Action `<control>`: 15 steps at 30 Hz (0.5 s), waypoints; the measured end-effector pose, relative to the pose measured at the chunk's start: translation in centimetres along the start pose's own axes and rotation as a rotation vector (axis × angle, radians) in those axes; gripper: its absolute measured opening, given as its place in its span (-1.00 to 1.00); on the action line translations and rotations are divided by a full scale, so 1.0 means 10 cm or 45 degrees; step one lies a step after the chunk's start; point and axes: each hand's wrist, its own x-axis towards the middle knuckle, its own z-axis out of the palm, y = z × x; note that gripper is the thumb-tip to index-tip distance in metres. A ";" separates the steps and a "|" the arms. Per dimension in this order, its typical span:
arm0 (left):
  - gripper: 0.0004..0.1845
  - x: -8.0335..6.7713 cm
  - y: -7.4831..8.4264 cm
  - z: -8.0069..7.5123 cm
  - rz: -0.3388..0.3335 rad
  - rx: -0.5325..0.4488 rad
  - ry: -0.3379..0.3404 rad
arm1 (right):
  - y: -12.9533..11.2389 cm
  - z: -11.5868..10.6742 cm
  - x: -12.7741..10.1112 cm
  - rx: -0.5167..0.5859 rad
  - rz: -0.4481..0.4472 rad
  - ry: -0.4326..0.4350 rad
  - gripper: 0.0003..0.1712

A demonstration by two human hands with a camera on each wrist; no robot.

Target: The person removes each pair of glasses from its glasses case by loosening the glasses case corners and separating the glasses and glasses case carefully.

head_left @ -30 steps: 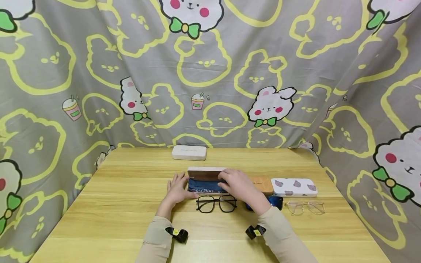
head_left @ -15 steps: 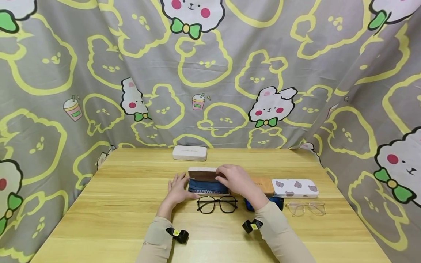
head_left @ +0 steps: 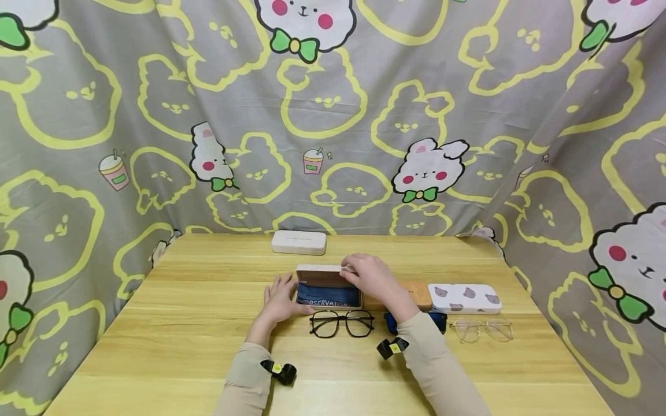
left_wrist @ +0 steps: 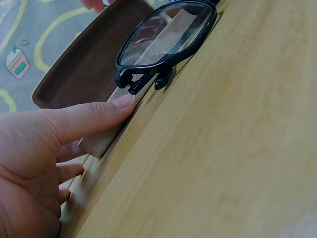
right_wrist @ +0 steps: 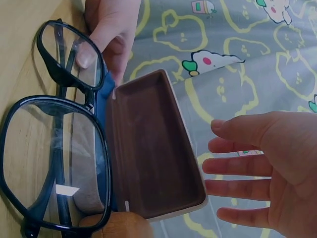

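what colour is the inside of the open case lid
Dark brown, clearest in the right wrist view: open case lid.

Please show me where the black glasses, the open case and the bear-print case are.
black glasses (head_left: 341, 323), head view, on the bridge.
open case (right_wrist: 156, 148), right wrist view, on the brown lining of the lid.
bear-print case (head_left: 465, 297), head view, on the lid.

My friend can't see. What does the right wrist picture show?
An open right hand hovers beside the brown-lined lid of an open glasses case. Black-framed glasses lie on the wooden table, and the left hand touches the case's far end.
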 end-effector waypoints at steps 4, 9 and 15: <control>0.06 0.01 -0.01 0.00 0.006 -0.004 0.002 | 0.03 0.03 0.04 0.032 0.035 -0.025 -0.79; 0.06 0.01 -0.01 0.00 0.010 -0.001 0.003 | 0.07 0.07 0.08 0.044 0.100 -0.066 -0.71; 0.06 0.01 0.00 0.00 0.005 -0.006 0.003 | 0.11 0.14 0.12 0.048 0.148 -0.090 -0.65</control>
